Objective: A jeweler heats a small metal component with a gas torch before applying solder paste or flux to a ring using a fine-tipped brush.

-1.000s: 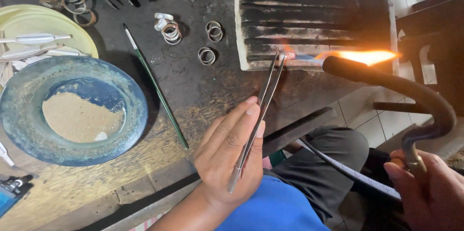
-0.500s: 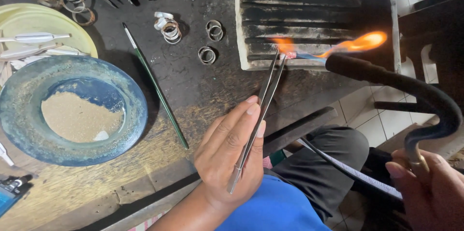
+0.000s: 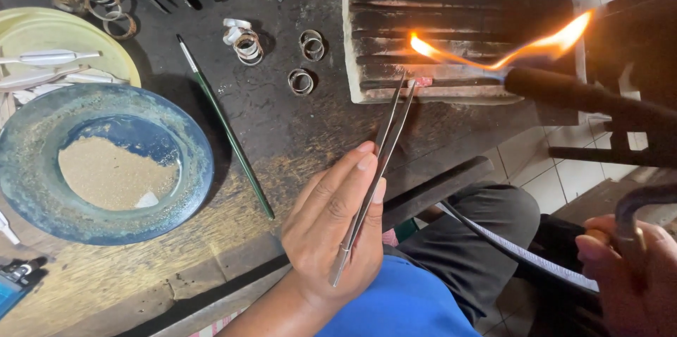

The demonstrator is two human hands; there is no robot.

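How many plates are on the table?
2. A blue plate with sandy powder sits at the left of the workbench. A pale yellow plate lies just above it, partly cut off by the picture edge. More could be out of view.

A dark, scorched wooden desk (image 3: 282, 132) is being lit evenly; pale floor tiles (image 3: 543, 175) are being shown just beside the desk's right edge.

Shiny steel tweezers (image 3: 374, 175), charred grooved block (image 3: 437, 27), worn rough wooden desk (image 3: 282, 132), glossy blue glazed dish (image 3: 190, 161), dull metal rings (image 3: 303, 62), matt black torch (image 3: 585, 97)
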